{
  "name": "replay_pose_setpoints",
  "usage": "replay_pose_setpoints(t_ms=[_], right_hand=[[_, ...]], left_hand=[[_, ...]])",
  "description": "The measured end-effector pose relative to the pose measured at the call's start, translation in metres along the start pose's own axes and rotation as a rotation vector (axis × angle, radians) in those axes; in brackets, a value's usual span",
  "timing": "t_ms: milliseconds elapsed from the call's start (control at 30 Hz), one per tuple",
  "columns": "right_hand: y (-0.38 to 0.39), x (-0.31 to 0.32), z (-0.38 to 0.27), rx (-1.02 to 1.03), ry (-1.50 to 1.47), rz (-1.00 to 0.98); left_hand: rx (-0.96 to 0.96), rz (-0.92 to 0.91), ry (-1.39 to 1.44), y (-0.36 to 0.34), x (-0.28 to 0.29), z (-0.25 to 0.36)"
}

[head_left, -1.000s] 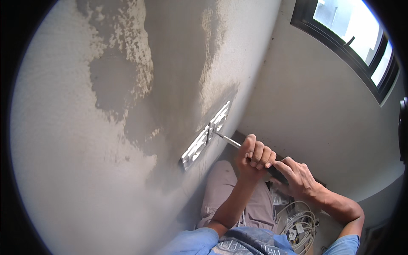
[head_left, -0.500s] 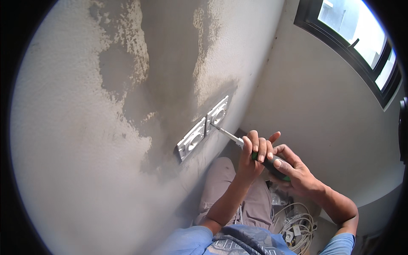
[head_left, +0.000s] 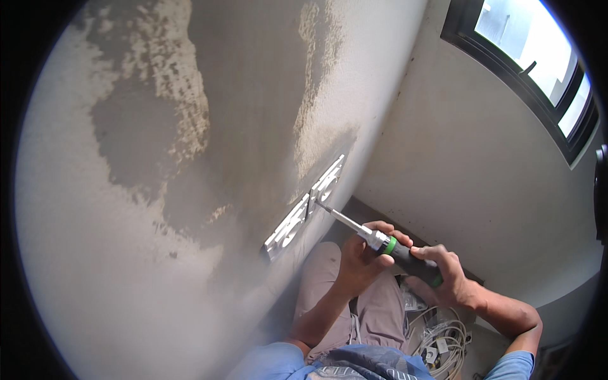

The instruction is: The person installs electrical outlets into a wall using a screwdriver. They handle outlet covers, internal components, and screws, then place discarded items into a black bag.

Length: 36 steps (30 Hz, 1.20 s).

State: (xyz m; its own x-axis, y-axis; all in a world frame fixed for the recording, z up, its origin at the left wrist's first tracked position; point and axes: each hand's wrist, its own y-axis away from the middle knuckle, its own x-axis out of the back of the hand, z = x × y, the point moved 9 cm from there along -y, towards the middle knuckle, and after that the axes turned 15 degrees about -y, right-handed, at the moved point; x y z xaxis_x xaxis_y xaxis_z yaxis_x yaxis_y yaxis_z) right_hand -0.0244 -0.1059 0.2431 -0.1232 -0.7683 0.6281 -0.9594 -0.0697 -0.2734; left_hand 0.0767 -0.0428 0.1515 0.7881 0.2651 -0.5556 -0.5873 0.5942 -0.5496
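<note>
Head view, and I have both hands on one screwdriver [head_left: 408, 261] at centre right of the frame. My left hand [head_left: 364, 256] is part closed, fingers curled loosely behind the collar and thumb on the near side. My right hand [head_left: 448, 273] is bent round the butt end of the handle, thumb laid along it. The tip meets the upper-right socket frame [head_left: 327, 178] close to the seam; whether it sits in a screw I cannot tell. Just beside it, toward the lower left, is the other socket frame [head_left: 291, 221]. Done, as far as I see: both are up on the wall [head_left: 253, 95]. I judge the upper-right one unfinished; how tight either sits is not visible.
</note>
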Motion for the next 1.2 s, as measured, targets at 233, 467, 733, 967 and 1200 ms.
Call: replay_pose_setpoints(t_ms=[233,467,733,967,1200], right_hand=[[0.021,-0.058,0.033,-0.672,-1.522,0.210],[-0.002,-0.003,-0.030,-0.030,-0.186,0.090],[-0.004,-0.005,-0.032,0.173,0.527,-0.037],[0.008,-0.014,0.023,-0.311,-0.688,0.180],[0.005,-0.033,0.008,-0.700,-1.211,0.068]], left_hand=[[0.048,0.442,-0.321,0.003,0.019,0.014],[-0.040,0.418,-0.159,-0.009,0.007,0.022],[-0.004,0.105,0.098,-0.017,-0.004,0.029],[0.005,0.342,-0.168,0.005,0.017,0.010],[-0.059,0.449,-0.261,-0.007,0.018,0.029]])
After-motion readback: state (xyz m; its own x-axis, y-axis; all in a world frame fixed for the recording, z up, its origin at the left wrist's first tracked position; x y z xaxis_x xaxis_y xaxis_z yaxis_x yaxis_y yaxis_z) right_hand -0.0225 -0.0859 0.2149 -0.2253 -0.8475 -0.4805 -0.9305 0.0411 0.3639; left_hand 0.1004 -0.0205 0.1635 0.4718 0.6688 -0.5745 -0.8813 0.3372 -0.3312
